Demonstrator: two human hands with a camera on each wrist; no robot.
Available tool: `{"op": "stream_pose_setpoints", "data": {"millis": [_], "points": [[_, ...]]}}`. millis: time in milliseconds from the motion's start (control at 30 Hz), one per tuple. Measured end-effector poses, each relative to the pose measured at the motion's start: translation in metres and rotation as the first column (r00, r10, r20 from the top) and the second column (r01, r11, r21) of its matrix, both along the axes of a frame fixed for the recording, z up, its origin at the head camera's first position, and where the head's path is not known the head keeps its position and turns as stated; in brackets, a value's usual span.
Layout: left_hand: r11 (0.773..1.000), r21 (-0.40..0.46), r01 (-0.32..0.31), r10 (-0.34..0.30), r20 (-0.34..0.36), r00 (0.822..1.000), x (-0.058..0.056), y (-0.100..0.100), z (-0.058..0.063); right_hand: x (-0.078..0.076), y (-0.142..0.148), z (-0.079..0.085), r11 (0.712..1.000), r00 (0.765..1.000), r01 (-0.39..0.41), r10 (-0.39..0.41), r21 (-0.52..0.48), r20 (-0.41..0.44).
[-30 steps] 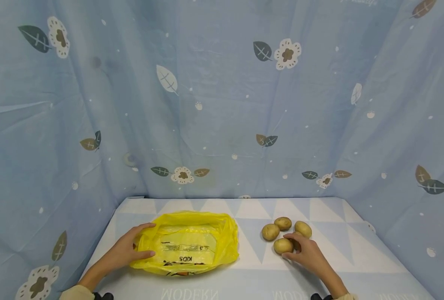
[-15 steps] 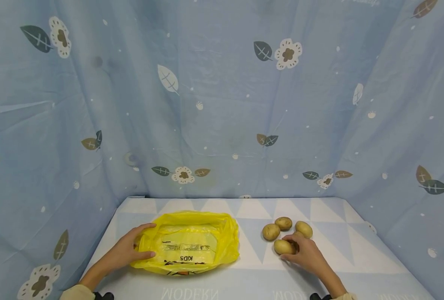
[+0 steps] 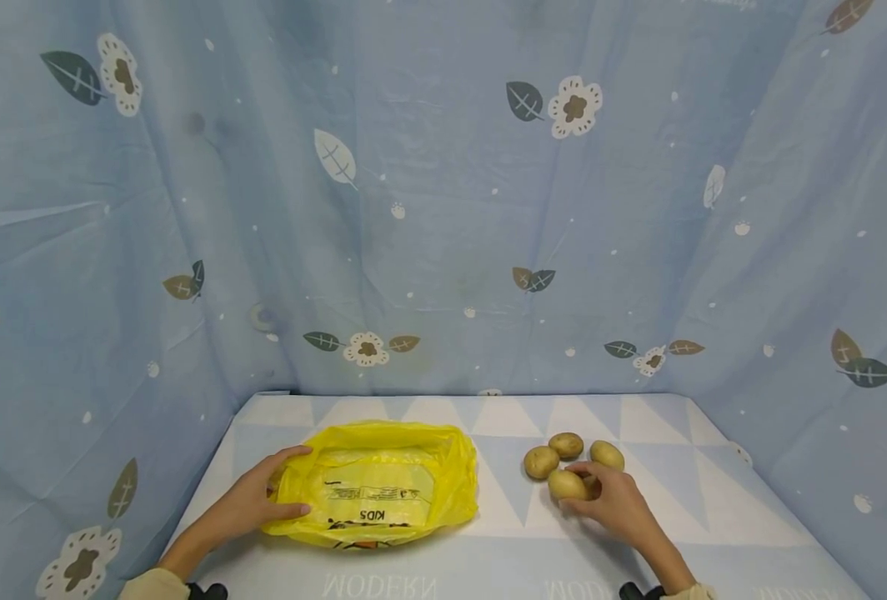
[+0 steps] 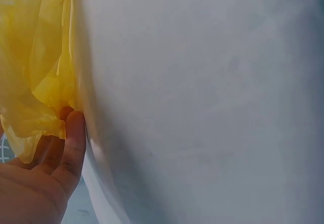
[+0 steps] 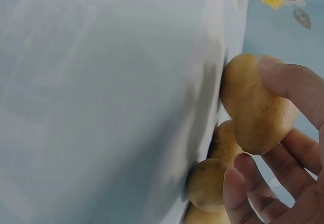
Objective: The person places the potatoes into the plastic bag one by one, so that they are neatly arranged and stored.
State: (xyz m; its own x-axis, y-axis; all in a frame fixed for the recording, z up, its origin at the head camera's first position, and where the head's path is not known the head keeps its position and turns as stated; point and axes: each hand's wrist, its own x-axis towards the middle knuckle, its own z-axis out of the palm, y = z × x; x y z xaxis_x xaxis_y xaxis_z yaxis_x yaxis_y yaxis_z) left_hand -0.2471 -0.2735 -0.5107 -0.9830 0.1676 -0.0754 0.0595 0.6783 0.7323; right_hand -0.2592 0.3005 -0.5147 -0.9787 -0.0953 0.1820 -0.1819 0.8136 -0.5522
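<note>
On my feed, the right hand holds one potato, thumb on one side and fingertips on the other, the forearm slanting in from the lower right. The left hand grips the left end of a yellow plastic bag, its thumb and index finger spread wide over the rim. On the bag I can read "KIDS"; the finer lines of print above it are too small for me. Just beside the held potato, I see other potatoes clustered on the tablecloth, to the right of the bag. Along the cloth's near edge I make out "MODERN" in pale flipped letters, repeated partly behind the right wrist. Behind everything hangs a blue curtain printed with leaves and flowers.
</note>
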Motion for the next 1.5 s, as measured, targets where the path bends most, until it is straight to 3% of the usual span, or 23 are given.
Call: {"op": "stream_pose_setpoints", "data": {"millis": [733, 1100, 1500], "points": [[0.999, 0.032, -0.011, 0.01, 0.018, 1.0, 0.002, 0.001, 0.0, -0.007, -0.021, 0.015, 0.997, 0.996, -0.052, 0.047, -0.054, -0.08], [1.0, 0.029, 0.01, -0.01, 0.009, 1.0, 0.001, 0.001, -0.001, -0.009, -0.037, 0.023, 0.99, 0.986, -0.124, 0.114, -0.073, -0.126], [0.999, 0.043, 0.018, -0.017, -0.009, 1.0, 0.002, -0.001, -0.003, -0.013, -0.052, 0.026, 0.989, 0.992, -0.102, 0.093, -0.109, -0.086]]}}
